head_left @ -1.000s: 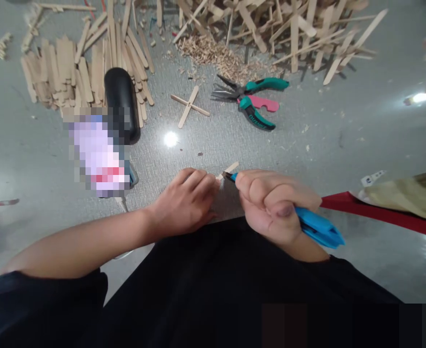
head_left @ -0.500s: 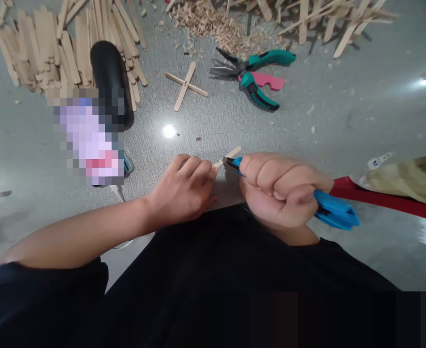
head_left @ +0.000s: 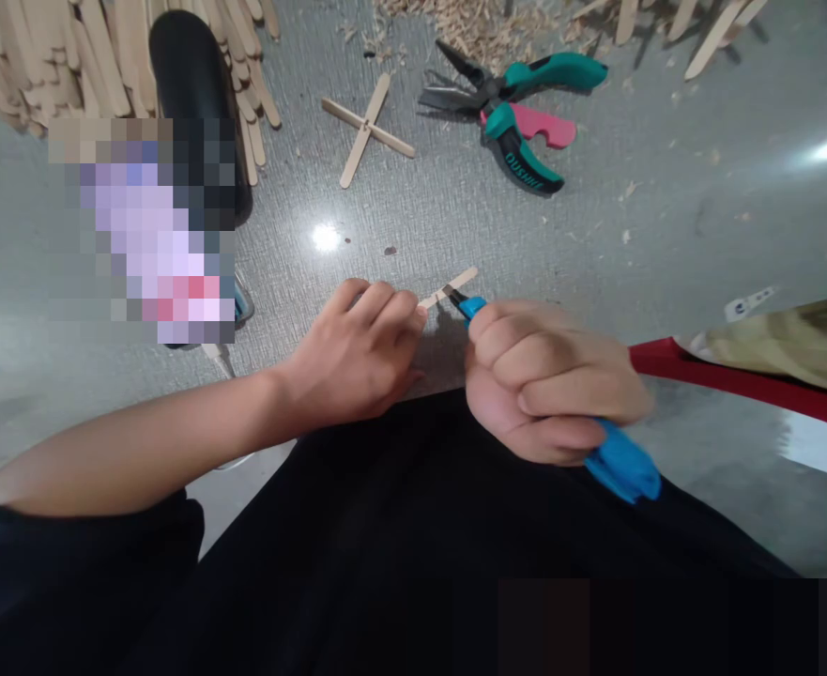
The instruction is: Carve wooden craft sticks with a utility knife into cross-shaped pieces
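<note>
My left hand pinches a short wooden stick by one end, its fingers closed round it just above the grey floor. My right hand is a fist wrapped round a blue utility knife. The knife's dark blade tip touches the stick near its middle. Both hands sit over my dark-clothed lap.
Green-handled pliers and a pink tool lie on the floor ahead. Two sticks form a cross. A black cylinder lies by a pile of flat sticks. A red strip runs at right.
The view has tipped down, so the floor items sit higher in the frame. My right hand has turned, and the knife's handle now points lower. The stick stays pinched.
</note>
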Demonstrator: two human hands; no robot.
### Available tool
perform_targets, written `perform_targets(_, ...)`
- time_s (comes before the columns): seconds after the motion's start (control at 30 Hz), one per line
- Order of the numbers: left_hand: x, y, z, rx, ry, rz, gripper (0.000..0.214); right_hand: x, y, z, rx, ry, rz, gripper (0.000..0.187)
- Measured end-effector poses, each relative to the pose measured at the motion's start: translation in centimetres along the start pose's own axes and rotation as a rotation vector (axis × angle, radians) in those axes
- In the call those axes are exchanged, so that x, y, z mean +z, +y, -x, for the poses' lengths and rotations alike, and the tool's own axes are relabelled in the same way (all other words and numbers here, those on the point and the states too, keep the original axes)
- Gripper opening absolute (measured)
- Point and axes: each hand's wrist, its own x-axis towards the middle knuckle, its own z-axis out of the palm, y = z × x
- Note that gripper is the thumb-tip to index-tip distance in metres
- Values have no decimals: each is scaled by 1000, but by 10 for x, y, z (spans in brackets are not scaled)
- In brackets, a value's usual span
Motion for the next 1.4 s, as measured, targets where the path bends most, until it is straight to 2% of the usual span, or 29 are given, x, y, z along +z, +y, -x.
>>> perform_targets(0.03, 0, 0, 0, -1, 3, -1, 49, 1, 5, -3, -236, -4, -104, 60)
perform_targets(0.07, 0, 0, 0, -1, 7, -4, 48, 3, 10, -8, -354, 0, -183, 55)
perform_targets(0.1, -1, -1, 0, 2, 16, -7, 48, 5, 16, -13, -380, 22, -225, 53)
perform_targets(0.23, -3, -1, 0, 20, 60, -21, 47, 8, 26, -25, -317, -27, -268, 51)
perform_targets(0.4, -3, -1, 0, 9, 47, -27, 43, 2, 15, -21, -246, -73, -212, 51)
perform_targets(0.53, -1, 0, 1, 2, 53, 0, 42, -3, 11, -16, -94, -68, -172, 55)
perform_targets(0.7, 0, 0, 2, -4, 50, 1, 42, 0, 20, -21, -200, -77, -235, 52)
perform_targets(0.83, -2, -1, 1, 18, 106, -20, 45, 4, 19, -23, -264, -88, -265, 53)
perform_targets(0.9, -3, -2, 0, 25, 119, -23, 46, 2, 12, -20, -192, -81, -220, 56)
perform_targets(1.0, -2, -1, 0, 22, 109, -22, 45, -2, 2, -12, 36, -20, -62, 61)
perform_targets(1.03, -2, -1, 1, 18, 101, -21, 45, -3, 2, -12, 46, -20, -55, 62)
perform_targets(1.07, -2, -1, 1, 14, 92, -19, 44, -4, 4, -12, 5, -43, -88, 60)
perform_targets(1.13, -1, -1, 1, 8, 82, -16, 44, -4, 11, -16, -169, -111, -214, 56)
perform_targets(1.2, -1, -1, 1, 12, 87, -12, 44, -3, 19, -22, -257, -138, -278, 53)
perform_targets(1.4, -1, -1, 1, 10, 86, -16, 45, 1, 24, -24, -227, -144, -223, 56)
